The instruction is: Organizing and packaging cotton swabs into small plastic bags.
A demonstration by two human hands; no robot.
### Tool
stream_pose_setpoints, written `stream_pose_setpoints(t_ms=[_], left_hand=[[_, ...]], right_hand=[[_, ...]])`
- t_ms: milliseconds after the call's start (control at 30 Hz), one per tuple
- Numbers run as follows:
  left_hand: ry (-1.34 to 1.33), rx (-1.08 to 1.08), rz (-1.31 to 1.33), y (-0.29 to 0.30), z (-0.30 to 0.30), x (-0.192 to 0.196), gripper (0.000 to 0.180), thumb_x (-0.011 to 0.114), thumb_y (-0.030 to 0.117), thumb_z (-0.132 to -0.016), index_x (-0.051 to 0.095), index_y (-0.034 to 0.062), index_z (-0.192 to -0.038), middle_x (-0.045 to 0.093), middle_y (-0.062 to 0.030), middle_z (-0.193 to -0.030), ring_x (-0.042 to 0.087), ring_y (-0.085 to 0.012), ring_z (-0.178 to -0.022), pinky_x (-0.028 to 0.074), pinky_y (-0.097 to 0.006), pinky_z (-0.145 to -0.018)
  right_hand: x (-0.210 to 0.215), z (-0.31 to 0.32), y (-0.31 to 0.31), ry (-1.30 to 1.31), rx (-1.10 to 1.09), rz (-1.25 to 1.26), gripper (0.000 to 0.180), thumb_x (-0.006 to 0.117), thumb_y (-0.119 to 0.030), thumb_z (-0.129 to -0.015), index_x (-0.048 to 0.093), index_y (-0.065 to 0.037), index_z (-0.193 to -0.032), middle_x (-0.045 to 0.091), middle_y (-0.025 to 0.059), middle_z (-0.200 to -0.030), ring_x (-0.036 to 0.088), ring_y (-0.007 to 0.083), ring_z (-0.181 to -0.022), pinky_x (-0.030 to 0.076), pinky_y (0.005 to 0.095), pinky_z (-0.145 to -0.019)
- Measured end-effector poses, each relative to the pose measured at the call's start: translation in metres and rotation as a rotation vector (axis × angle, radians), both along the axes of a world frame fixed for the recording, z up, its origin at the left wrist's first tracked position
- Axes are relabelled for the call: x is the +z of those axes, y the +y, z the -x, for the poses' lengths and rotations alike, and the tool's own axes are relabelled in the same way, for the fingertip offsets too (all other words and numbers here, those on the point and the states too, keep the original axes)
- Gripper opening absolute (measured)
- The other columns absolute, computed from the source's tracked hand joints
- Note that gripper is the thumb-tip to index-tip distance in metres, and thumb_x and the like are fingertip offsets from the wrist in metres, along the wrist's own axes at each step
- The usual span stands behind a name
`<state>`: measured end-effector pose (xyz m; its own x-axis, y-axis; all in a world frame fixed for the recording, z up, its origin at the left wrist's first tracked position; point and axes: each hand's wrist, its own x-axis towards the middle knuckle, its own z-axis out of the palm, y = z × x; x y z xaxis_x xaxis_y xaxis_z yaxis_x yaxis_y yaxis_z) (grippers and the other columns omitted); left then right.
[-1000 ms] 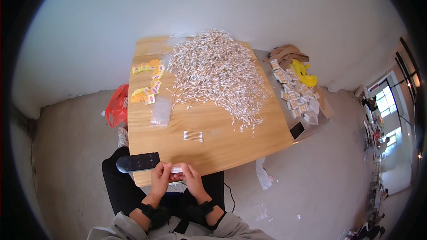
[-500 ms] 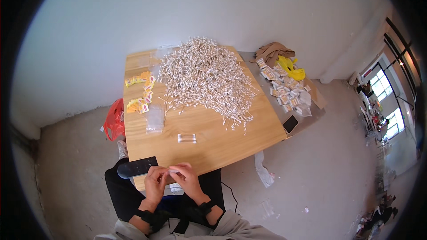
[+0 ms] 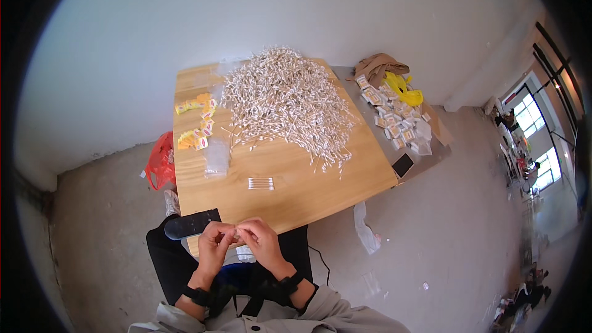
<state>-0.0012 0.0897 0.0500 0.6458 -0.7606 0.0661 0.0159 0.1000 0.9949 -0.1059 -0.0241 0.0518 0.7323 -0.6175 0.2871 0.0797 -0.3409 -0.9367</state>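
At the table's near edge my left hand (image 3: 214, 245) and my right hand (image 3: 260, 243) meet, fingers closed and fingertips together. Both pinch a small pale, see-through piece (image 3: 237, 236); the fingers hide most of it, so its kind is unclear. Beyond them a short row of cotton swabs (image 3: 261, 183) lies side by side on the wooden table (image 3: 296, 206). A big heap of loose cotton swabs (image 3: 287, 105) covers the table's far part. Left of the heap are clear plastic bags (image 3: 217, 158) and yellow-and-white printed cards (image 3: 194, 140).
A dark flat case (image 3: 191, 224) lies at the near left corner. On a lower surface at right are many small filled packs (image 3: 394, 117), a yellow bag (image 3: 404, 90), brown cloth (image 3: 379, 68) and a phone (image 3: 402, 166). A red bag (image 3: 161, 163) stands on the floor at left.
My hands have drawn closer together at the fingertips, and the see-through piece shows less between them. The view has shifted slightly; the swabs on the table look unmoved.
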Motion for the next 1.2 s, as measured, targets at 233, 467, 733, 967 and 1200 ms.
stream_pose_setpoints(t_ms=[233, 467, 733, 967, 1200], left_hand=[[0.006, -0.01, -0.044, -0.001, 0.005, -0.002, 0.009, 0.057, 0.005, -0.094, 0.06, -0.0039, -0.096, 0.059, -0.0087, -0.096, 0.065, -0.0155, -0.083, 0.057, -0.027, -0.075], [0.112, -0.001, -0.055, -0.008, 0.008, -0.015, 0.01, 0.054, 0.007, -0.097, 0.055, -0.0028, -0.1, 0.062, -0.0074, -0.092, 0.065, -0.014, -0.082, 0.056, -0.027, -0.075], [0.123, 0.019, -0.075, -0.018, 0.009, -0.029, 0.011, 0.054, 0.01, -0.097, 0.056, 0.0003, -0.1, 0.063, -0.0063, -0.092, 0.063, -0.0116, -0.081, 0.054, -0.025, -0.074], [0.166, 0.002, -0.073, -0.018, 0.007, -0.034, 0.008, 0.053, 0.008, -0.097, 0.055, 0.0007, -0.099, 0.063, -0.0073, -0.095, 0.064, -0.0121, -0.081, 0.054, -0.025, -0.072], [-0.588, -0.01, -0.26, -0.012, 0.0, -0.003, 0.024, 0.063, 0.0, -0.084, 0.06, 0.004, -0.108, 0.062, -0.0141, -0.099, 0.066, -0.0285, -0.079, 0.054, -0.034, -0.067]], right_hand=[[-0.025, 0.003, -0.002, 0.017, 0.031, -0.161, 0.008, 0.059, -0.001, -0.091, 0.06, 0.003, -0.099, 0.058, 0.0082, -0.095, 0.064, 0.0134, -0.082, 0.055, 0.0244, -0.068], [-0.02, 0.003, 0.0, 0.103, -0.059, -0.133, 0.01, 0.06, -0.005, -0.092, 0.061, 0.001, -0.099, 0.059, 0.0085, -0.091, 0.064, 0.0145, -0.081, 0.052, 0.0239, -0.066], [-0.029, 0.001, -0.006, 0.099, -0.134, -0.024, 0.01, 0.063, -0.008, -0.089, 0.062, 0.0, -0.097, 0.061, 0.0114, -0.09, 0.063, 0.0206, -0.079, 0.051, 0.0282, -0.067], [-0.036, -0.003, -0.014, 0.157, -0.081, -0.062, 0.012, 0.061, -0.01, -0.091, 0.062, 0.001, -0.096, 0.06, 0.011, -0.086, 0.063, 0.0188, -0.075, 0.051, 0.0276, -0.066], [-0.038, -0.007, -0.022, 0.217, 0.063, -0.375, 0.015, 0.058, -0.013, -0.093, 0.061, 0.002, -0.094, 0.061, 0.0078, -0.08, 0.063, 0.013, -0.066, 0.05, 0.0262, -0.061]])
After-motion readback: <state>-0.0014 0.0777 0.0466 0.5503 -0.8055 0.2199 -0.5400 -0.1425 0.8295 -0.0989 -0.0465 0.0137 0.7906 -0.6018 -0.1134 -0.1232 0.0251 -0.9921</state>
